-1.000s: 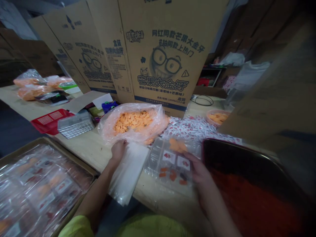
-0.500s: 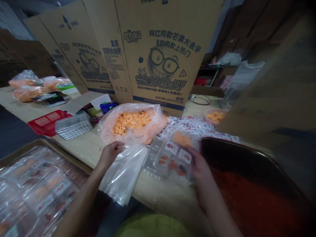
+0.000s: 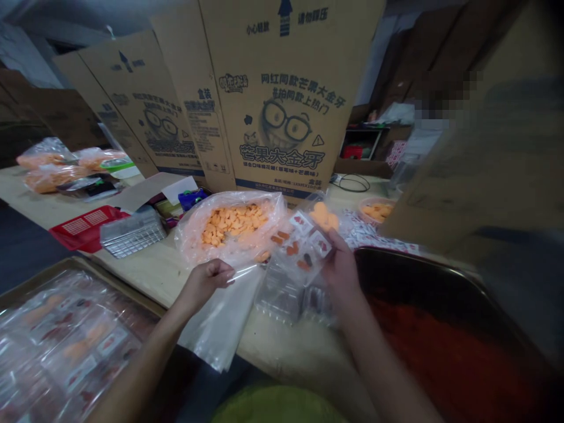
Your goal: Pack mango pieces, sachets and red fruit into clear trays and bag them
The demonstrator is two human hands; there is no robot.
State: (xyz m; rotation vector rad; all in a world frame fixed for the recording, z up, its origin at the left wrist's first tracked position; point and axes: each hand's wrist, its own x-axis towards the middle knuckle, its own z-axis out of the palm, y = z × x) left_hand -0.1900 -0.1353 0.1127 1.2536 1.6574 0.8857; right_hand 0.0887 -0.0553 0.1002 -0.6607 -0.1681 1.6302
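My left hand [image 3: 205, 286] pinches the top edge of a clear plastic bag [image 3: 222, 320], which hangs down over the table edge. My right hand [image 3: 341, 264] grips a clear compartment tray [image 3: 299, 247] and holds it tilted up. The tray carries small printed cards, orange and dark red gummy pieces, and a cluster of orange pieces at its far end. Its lower part [image 3: 277, 296] stays near the tabletop. Just beyond my left hand lies a large bag of orange candy pieces [image 3: 231, 226].
A dark metal tray of red material [image 3: 440, 335] sits right, and a tray of sealed packs [image 3: 66, 341] sits left. On the wooden table [image 3: 154, 270] are white-red sachets [image 3: 374, 232], an orange-filled bowl [image 3: 376, 210], a red basket [image 3: 86, 228] and stacked clear trays [image 3: 132, 233]. Printed cardboard sheets [image 3: 282, 100] stand behind.
My right hand has raised and tilted the clear tray off the table. My left hand has moved up and slightly right, lifting the bag's top edge.
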